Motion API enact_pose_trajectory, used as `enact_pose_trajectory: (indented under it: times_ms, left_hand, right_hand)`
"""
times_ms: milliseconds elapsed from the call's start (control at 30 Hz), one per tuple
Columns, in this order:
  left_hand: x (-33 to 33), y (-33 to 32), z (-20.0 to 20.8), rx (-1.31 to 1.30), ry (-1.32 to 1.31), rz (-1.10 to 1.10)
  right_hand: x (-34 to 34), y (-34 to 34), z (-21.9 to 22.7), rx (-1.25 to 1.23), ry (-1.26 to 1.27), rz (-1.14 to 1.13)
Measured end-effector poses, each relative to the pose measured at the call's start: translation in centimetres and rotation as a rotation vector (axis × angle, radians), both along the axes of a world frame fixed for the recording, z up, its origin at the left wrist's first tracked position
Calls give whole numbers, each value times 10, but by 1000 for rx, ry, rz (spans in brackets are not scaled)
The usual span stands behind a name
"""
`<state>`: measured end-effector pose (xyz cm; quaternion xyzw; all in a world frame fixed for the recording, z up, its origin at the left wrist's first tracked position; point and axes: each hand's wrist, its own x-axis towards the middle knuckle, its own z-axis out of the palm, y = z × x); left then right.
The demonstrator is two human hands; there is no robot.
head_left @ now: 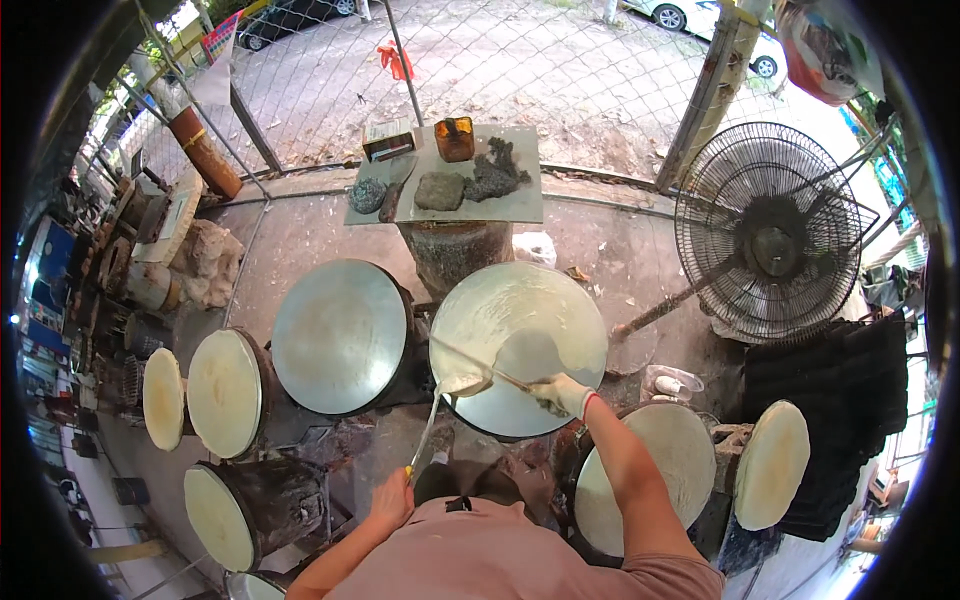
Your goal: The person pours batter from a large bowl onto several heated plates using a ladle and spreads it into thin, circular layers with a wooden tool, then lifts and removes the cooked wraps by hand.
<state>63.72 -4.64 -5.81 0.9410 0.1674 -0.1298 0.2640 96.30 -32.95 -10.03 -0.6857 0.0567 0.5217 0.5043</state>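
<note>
I have the left hand wrapped around the handle of a ladle, whose bowl sits over the near left edge of the middle griddle and carries something pale that I cannot make out well. The right hand is curled around a thin wooden stick reaching leftward above that same griddle. A pale wet layer coats the far part of its plate; the near part shows grey metal. Past it, on a board over a stump, I see an amber square container beside a small box; I cannot tell what either holds. Near the right-hand griddle, a clear plastic bag has a white object inside. Another bag hangs at upper right, its contents indistinct. Left of the middle griddle stands a bare metal griddle.
</note>
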Motion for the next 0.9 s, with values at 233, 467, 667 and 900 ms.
enact_pose_trajectory:
  times_ms: [233, 467, 667, 900]
  left_hand:
    - [-5, -17, 3, -15, 9, -8]
    - [-14, -4, 2, 11, -78, -59]
    - [-10, 36, 3, -101, -199, -155]
    - [15, 96, 38, -480, -378, -149]
  right_hand:
    - [2, -26, 4, -13, -210, -475]
    - [-40, -47, -17, -2, -229, -160]
    - [-98, -32, 2, 97, -50, -167]
    - [-247, 37, -12, 193, 59, -1005]
